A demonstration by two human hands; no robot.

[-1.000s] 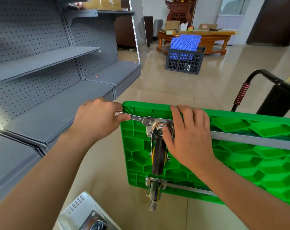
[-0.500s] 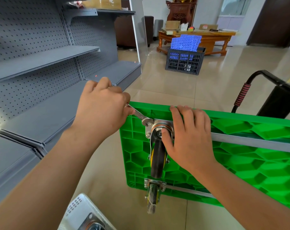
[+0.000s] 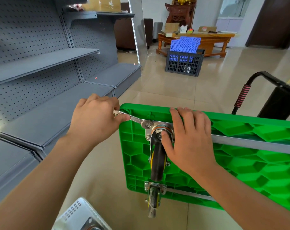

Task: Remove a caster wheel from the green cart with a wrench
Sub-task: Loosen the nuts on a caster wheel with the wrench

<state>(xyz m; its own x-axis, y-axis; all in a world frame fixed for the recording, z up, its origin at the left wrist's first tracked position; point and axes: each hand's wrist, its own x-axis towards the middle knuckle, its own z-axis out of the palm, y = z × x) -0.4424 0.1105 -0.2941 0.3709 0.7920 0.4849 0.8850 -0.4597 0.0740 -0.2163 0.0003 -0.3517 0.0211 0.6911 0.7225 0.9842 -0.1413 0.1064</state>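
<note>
Diagonally, wrench (image 3: 135,119) handle up-left.

Shop-like room, grey pegboard shelving (image 3: 46,63), tiled floor (image 3: 215,83), carved wooden table (image 3: 207,37), plastic crate (image 3: 184,63)

Green honeycomb-ribbed cart (image 3: 240,171), silver wrench (image 3: 136,120), black-and-yellow caster wheel (image 3: 157,161), grey perforated shelving (image 3: 33,39), blue lattice panels (image 3: 185,44)
</note>
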